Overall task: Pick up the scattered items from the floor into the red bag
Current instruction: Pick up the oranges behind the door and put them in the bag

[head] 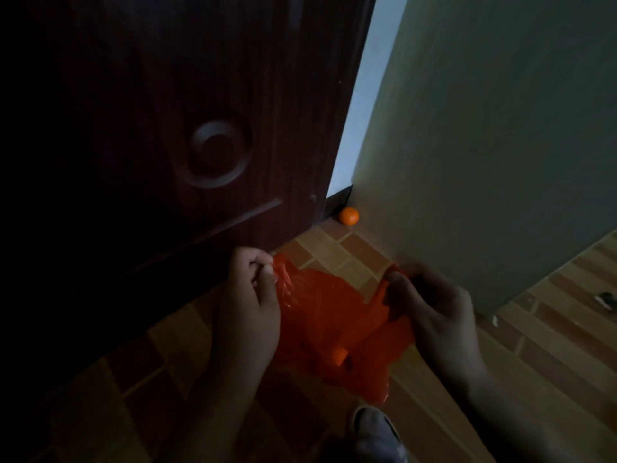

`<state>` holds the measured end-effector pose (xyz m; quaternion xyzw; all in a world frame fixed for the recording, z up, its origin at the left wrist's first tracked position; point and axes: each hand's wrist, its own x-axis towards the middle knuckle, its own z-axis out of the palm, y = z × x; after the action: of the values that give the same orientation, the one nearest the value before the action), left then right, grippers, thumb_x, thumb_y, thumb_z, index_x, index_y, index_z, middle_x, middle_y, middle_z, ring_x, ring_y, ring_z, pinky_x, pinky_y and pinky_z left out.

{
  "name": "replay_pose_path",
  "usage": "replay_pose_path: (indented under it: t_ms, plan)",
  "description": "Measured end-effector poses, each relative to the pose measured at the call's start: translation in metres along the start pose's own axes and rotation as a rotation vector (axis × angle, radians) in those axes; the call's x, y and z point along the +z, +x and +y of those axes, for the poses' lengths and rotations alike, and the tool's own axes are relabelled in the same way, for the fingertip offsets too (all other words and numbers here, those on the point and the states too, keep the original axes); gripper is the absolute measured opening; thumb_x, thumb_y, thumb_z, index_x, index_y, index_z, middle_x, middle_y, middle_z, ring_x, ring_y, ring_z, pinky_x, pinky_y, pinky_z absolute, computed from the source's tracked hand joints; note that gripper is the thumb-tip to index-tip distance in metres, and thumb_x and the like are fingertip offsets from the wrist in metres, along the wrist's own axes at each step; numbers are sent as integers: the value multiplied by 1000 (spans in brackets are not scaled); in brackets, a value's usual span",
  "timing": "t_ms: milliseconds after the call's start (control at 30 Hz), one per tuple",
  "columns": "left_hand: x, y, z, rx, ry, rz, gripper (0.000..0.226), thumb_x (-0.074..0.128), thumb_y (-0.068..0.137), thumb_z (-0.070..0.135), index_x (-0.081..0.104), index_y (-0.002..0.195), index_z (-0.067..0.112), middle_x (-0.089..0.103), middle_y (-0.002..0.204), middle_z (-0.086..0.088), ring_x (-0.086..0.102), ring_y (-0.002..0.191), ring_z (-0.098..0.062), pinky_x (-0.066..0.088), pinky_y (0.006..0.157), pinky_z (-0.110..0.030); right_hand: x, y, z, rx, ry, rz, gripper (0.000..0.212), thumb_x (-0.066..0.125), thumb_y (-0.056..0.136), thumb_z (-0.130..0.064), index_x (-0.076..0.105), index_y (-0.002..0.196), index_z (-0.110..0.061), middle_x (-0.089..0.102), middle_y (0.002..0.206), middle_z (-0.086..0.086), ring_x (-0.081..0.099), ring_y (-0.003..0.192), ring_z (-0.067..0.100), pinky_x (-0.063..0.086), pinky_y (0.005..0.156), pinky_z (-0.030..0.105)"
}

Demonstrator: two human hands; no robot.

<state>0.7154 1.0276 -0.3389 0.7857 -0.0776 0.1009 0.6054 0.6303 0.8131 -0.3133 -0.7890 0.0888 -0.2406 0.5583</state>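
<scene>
A thin red plastic bag (334, 325) hangs between my hands above the floor, its mouth pulled apart. My left hand (248, 295) pinches the bag's left handle with curled fingers. My right hand (430, 302) pinches the right handle. Through the plastic a small orange fruit (339, 355) shows low inside the bag. Another orange fruit (349, 216) lies on the floor in the far corner, where the door meets the wall, well beyond both hands.
A dark wooden door (187, 145) stands at the left. A pale wall (484, 145) fills the right. The floor (567, 312) is brick-patterned tile, with a small dark object (605, 299) at the right edge. My grey shoe (377, 432) is at the bottom.
</scene>
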Motion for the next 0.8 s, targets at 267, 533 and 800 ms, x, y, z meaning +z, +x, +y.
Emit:
replay_pose_path:
  t_ms: [267, 533, 800]
  plan:
    - [45, 14, -17, -91, -32, -142, 46, 61, 96, -3, 75, 110, 38, 74, 111, 16, 70, 104, 0, 53, 80, -13, -48, 15, 59, 175, 20, 214, 30, 61, 103, -13, 78, 78, -10, 76, 74, 10, 68, 62, 19, 50, 61, 27]
    - [68, 14, -27, -140, -3, -145, 26, 81, 86, 12, 75, 97, 35, 74, 97, 23, 69, 96, 3, 55, 83, -25, -49, 35, 73, 178, -9, 144, 26, 60, 104, -21, 78, 87, -13, 77, 81, 6, 69, 69, 21, 51, 65, 34]
    - [89, 24, -15, -92, -26, -113, 36, 70, 95, 7, 74, 115, 37, 69, 114, 24, 65, 109, 6, 48, 86, -8, -75, 67, 58, 73, 47, 266, 22, 61, 102, -14, 78, 115, -8, 81, 105, 0, 75, 100, 10, 56, 82, 20]
